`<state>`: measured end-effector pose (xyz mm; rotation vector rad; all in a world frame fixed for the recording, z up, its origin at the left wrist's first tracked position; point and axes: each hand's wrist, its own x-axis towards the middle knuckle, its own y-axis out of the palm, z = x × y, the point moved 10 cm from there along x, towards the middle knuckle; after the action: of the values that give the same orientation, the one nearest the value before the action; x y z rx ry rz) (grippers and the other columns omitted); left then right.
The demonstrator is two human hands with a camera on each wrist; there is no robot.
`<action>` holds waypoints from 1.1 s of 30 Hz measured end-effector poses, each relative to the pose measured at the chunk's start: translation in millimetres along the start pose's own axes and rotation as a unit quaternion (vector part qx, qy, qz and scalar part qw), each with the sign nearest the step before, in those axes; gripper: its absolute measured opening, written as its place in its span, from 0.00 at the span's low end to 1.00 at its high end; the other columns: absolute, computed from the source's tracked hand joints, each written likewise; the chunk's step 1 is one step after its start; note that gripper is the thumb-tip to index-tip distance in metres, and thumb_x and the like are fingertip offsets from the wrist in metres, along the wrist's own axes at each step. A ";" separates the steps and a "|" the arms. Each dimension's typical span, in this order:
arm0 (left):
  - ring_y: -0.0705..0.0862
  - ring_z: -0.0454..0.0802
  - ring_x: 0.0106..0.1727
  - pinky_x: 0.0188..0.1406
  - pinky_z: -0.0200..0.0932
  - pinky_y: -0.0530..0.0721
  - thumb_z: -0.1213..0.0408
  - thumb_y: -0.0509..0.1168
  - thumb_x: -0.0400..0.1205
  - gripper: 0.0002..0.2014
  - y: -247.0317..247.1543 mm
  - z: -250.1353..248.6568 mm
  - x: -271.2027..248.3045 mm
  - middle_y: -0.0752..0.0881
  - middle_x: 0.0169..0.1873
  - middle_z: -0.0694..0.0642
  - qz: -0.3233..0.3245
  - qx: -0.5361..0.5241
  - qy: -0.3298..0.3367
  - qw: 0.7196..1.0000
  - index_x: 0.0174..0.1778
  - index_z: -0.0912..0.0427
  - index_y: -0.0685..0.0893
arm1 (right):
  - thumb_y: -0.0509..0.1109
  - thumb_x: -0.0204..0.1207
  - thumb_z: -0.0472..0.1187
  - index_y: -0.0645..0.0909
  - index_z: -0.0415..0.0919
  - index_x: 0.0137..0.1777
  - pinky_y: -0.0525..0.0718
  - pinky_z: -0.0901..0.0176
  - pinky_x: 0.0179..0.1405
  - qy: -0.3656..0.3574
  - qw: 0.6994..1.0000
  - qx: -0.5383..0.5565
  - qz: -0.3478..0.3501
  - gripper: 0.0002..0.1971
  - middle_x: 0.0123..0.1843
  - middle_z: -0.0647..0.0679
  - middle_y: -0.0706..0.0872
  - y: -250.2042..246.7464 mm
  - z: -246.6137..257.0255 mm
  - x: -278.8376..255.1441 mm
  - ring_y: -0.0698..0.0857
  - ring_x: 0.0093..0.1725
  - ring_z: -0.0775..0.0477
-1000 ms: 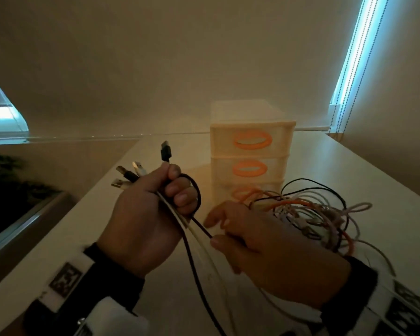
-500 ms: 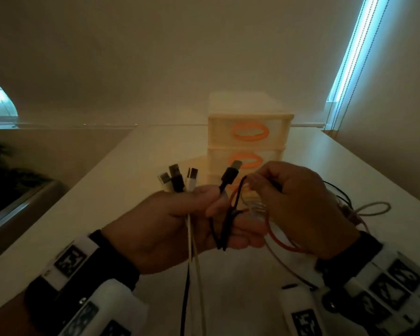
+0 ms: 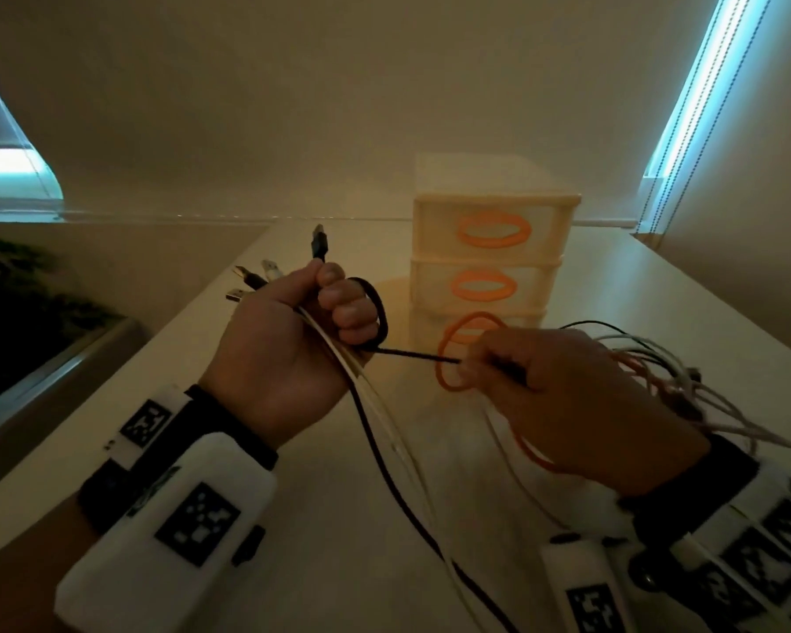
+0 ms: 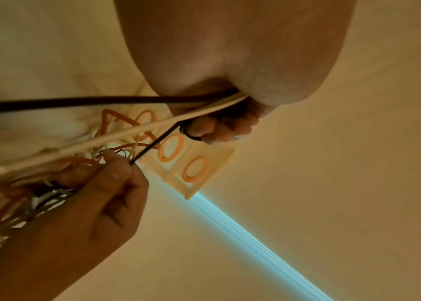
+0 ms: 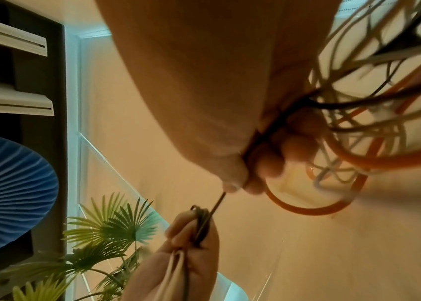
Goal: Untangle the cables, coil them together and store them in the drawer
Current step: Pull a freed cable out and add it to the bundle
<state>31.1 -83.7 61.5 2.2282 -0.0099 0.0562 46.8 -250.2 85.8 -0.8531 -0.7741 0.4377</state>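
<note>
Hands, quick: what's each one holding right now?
Left hand: fingers curled round a bundle of cable ends, plugs sticking up.
Right hand: pinches the thin black cable; tangled cables hang from it.

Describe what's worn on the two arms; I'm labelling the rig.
Both hands are bare. The left hand has a black cuff at the wrist, a white band with a square black-and-white marker, and a white boxy unit bearing a larger such marker. The right hand has a black cuff and white blocks with similar markers.
</note>
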 end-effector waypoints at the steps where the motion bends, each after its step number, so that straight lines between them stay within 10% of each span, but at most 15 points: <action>1: 0.68 0.44 0.28 0.29 0.36 0.68 0.59 0.52 0.90 0.17 -0.4 -0.9 -0.5 0.67 0.29 0.47 0.002 0.010 -0.003 1.000 0.35 0.55 0.73 | 0.66 0.81 0.53 0.84 0.52 0.41 0.77 0.73 0.35 -0.010 0.999 -0.007 -0.041 0.11 0.27 0.56 0.80 -7.1 0.3 0.9 0.82 0.34 0.56; 8: 0.65 0.43 0.27 0.26 0.36 0.66 0.61 0.52 0.90 0.17 -4.7 -21.3 -3.3 0.65 0.28 0.46 -0.008 0.033 0.017 0.999 0.34 0.54 0.72 | 0.68 0.85 0.47 0.89 0.56 0.51 0.81 0.71 0.40 0.019 0.986 0.086 0.143 0.07 0.37 0.63 0.87 30.2 0.1 -5.1 0.86 0.38 0.61; 14: 0.65 0.43 0.27 0.26 0.36 0.66 0.61 0.52 0.90 0.16 -7.1 -21.3 -3.7 0.65 0.28 0.46 -0.011 0.047 0.017 0.999 0.34 0.54 0.72 | 0.69 0.83 0.47 0.86 0.54 0.45 0.81 0.66 0.34 0.061 0.996 0.050 0.032 0.07 0.36 0.56 0.87 -1.3 -19.8 -1.4 0.85 0.34 0.58; 18: 0.67 0.43 0.27 0.27 0.35 0.68 0.63 0.53 0.87 0.14 -6.4 -43.9 -6.6 0.67 0.27 0.45 -0.013 0.040 0.051 0.998 0.33 0.53 0.72 | 0.69 0.84 0.47 0.89 0.57 0.49 0.85 0.65 0.40 0.048 0.972 0.087 0.215 0.08 0.39 0.57 0.90 27.9 -2.6 -11.8 0.87 0.37 0.59; 25: 0.79 0.55 0.37 0.39 0.44 0.75 0.63 0.50 0.90 0.15 23.6 3.8 -22.3 0.80 0.35 0.59 0.156 0.135 -0.106 0.973 0.42 0.60 0.77 | 0.66 0.85 0.49 0.83 0.49 0.39 0.77 0.70 0.27 0.133 0.988 0.032 -0.068 0.13 0.28 0.53 0.83 -27.4 -37.2 0.3 0.81 0.30 0.59; 28: 0.83 0.76 0.63 0.66 0.59 0.83 0.62 0.55 0.89 0.15 31.4 61.8 -31.7 0.83 0.55 0.81 0.205 0.291 -0.162 0.920 0.39 0.63 0.76 | 0.68 0.83 0.47 0.85 0.46 0.42 0.76 0.67 0.29 0.060 0.982 0.071 -0.165 0.10 0.30 0.53 0.83 -36.2 -17.5 -4.6 0.81 0.33 0.54; 30: 0.82 0.73 0.64 0.73 0.61 0.79 0.61 0.58 0.87 0.13 29.4 62.2 -26.0 0.83 0.51 0.76 0.151 0.275 -0.138 0.939 0.38 0.63 0.74 | 0.71 0.82 0.43 0.88 0.45 0.45 0.79 0.70 0.31 -0.004 0.980 0.137 -0.141 0.06 0.33 0.56 0.86 -30.8 0.7 -4.9 0.85 0.33 0.58; 33: 0.87 0.61 0.49 0.55 0.52 0.88 0.58 0.58 0.88 0.14 22.6 37.5 -14.0 0.85 0.46 0.66 0.062 0.167 -0.073 0.981 0.37 0.59 0.73 | 0.73 0.82 0.45 0.91 0.52 0.56 0.86 0.69 0.48 -0.060 0.989 0.131 0.032 0.07 0.47 0.63 0.91 4.8 23.8 -5.6 0.89 0.50 0.62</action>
<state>17.8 -127.4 55.9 2.5609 -0.2365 -0.0408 24.9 -238.9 89.5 -0.6108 -0.7807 0.6369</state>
